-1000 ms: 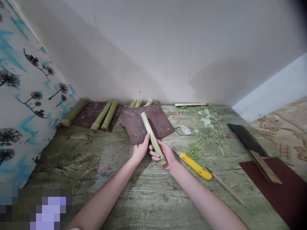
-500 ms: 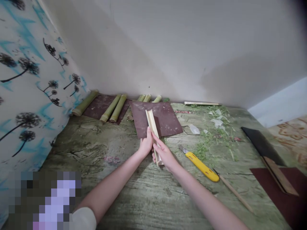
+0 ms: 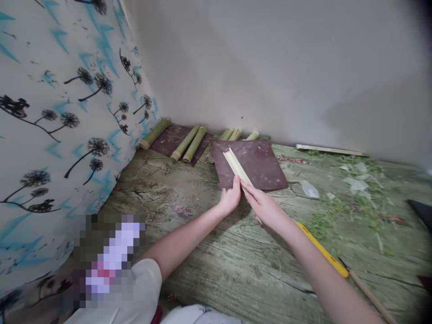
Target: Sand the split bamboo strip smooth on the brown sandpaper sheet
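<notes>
Both hands hold one split bamboo piece (image 3: 236,165), pale inner side up, slanting away over a dark reddish-brown sandpaper sheet (image 3: 263,164). My left hand (image 3: 230,200) grips the piece from the left, fingers closed on it. Closed around its near end from the right is my right hand (image 3: 265,208), which hides that end.
Several green bamboo segments (image 3: 189,143) lie along the wall on another brown sheet (image 3: 168,139). A yellow utility knife (image 3: 324,252) and a thin wooden stick (image 3: 369,294) lie right of my forearm. Green shavings (image 3: 354,198) litter the worn floor. A patterned curtain (image 3: 50,126) hangs left.
The view has swung to the left, so the curtain fills more of the frame. The bamboo piece turned from green side up to pale inner side up and lies lower over the sheet.
</notes>
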Tool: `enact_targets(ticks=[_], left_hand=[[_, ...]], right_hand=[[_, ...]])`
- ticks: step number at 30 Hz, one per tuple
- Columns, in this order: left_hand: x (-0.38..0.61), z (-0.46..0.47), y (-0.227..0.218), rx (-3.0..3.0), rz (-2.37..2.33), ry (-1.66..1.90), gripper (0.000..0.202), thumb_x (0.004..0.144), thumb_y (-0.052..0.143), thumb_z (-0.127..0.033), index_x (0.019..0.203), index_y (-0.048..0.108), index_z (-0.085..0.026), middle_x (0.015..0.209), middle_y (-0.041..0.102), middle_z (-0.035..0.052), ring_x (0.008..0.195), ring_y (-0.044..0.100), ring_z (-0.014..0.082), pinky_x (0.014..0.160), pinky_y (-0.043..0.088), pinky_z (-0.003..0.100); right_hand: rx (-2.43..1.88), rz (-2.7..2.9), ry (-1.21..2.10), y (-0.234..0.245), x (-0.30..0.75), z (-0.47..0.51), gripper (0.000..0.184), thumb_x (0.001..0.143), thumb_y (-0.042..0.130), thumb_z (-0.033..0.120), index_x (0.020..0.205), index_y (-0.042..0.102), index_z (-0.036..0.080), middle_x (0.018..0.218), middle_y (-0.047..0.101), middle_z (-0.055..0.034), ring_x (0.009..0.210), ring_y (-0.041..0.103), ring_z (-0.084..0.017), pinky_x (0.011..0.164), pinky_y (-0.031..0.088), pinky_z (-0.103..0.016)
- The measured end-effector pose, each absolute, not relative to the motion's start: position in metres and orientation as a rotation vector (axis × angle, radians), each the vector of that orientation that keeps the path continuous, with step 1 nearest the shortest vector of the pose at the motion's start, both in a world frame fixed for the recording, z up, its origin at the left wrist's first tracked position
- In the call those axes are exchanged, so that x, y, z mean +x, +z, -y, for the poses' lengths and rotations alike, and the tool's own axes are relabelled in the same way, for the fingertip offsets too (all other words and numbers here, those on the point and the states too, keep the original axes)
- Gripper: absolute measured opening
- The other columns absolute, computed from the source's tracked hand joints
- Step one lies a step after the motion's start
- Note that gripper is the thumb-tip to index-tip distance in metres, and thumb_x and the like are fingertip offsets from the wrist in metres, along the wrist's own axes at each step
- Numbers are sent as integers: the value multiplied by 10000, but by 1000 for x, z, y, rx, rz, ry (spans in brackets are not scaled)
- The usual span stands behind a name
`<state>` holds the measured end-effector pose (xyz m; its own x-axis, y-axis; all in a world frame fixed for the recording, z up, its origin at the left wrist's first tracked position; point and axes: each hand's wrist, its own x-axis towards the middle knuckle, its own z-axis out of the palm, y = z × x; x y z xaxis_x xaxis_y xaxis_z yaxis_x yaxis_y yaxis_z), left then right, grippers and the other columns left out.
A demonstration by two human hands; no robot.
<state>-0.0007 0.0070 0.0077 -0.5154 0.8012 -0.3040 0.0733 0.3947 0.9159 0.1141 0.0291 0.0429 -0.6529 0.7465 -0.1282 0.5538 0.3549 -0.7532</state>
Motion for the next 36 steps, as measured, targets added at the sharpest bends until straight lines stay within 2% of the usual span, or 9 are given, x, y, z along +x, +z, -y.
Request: enact_targets(ticks=[4, 7, 11, 14, 18, 24, 27, 33, 36], left_hand=[[-2, -8, 5, 819, -1812, 1321, 653, 785, 236, -575, 1227, 444, -142, 1255, 446, 62, 1187, 359, 151, 970, 232, 197], [-5, -8, 2, 780, -1776, 1262, 649, 756, 309, -583, 1164, 509, -119, 1189, 510, 88, 1153, 407, 176, 964, 253, 230], [-10, -9, -3, 639, -1811, 1219, 652, 701, 388, -609, 1032, 594, -87, 1085, 577, 141, 1115, 443, 244, 934, 298, 286], [-11, -14, -6, 514, -1716, 1261, 625, 690, 388, -617, 850, 647, -71, 841, 655, 162, 906, 575, 282, 804, 410, 330], [-10, -20, -8, 371, -1477, 1459, 506, 702, 427, -537, 728, 631, -75, 629, 647, 129, 672, 621, 240, 648, 471, 312], [-10, -29, -14, 208, -1234, 1685, 306, 691, 496, -390, 723, 574, -96, 523, 604, 66, 569, 621, 213, 559, 486, 299], [-11, -29, -14, 198, -1193, 1713, 279, 690, 496, -368, 703, 568, -99, 520, 598, 59, 560, 620, 210, 549, 486, 297], [-10, -27, -9, 204, -1212, 1697, 262, 691, 490, -363, 688, 565, -112, 518, 599, 56, 539, 614, 201, 536, 481, 292], [-9, -28, -10, 193, -1173, 1719, 249, 694, 483, -357, 698, 558, -120, 521, 601, 53, 515, 607, 189, 541, 483, 295]], right_hand=[[-1235, 2356, 1308, 37, 114, -29, 478, 866, 304, 351, 1331, 241, 256, 770, 595, -29, 376, 457, -74, 379, 402, -198], [-1215, 2349, 1333, 33, 119, -21, 483, 866, 305, 364, 1334, 219, 278, 877, 576, -43, 410, 478, -69, 416, 437, -211], [-1018, 2365, 1298, 41, 130, -15, 438, 864, 324, 367, 1297, 299, 304, 1065, 491, -58, 737, 566, -116, 682, 484, -261], [-943, 2180, 1360, 53, 148, -15, 429, 874, 313, 374, 1295, 300, 295, 1196, 411, -57, 997, 488, -150, 868, 409, -320], [-957, 1799, 1961, 61, 184, 0, 423, 896, 210, 403, 1230, 392, 217, 1140, 475, -103, 931, 536, -159, 802, 453, -356], [-764, 1738, 2844, 49, 214, 40, 392, 856, 378, 406, 1061, 529, 107, 1033, 563, -154, 905, 569, -189, 790, 446, -366], [-786, 1697, 2745, 38, 206, 33, 397, 836, 424, 405, 1110, 502, 128, 1092, 538, -151, 933, 560, -197, 802, 439, -378], [-966, 1737, 1739, 28, 181, -21, 315, 804, 489, 384, 1067, 549, 223, 1213, 472, -53, 1144, 391, -173, 998, 246, -354], [-922, 1717, 1872, 32, 181, -21, 315, 810, 476, 391, 1028, 567, 182, 1148, 519, -80, 1073, 465, -186, 962, 302, -382]])
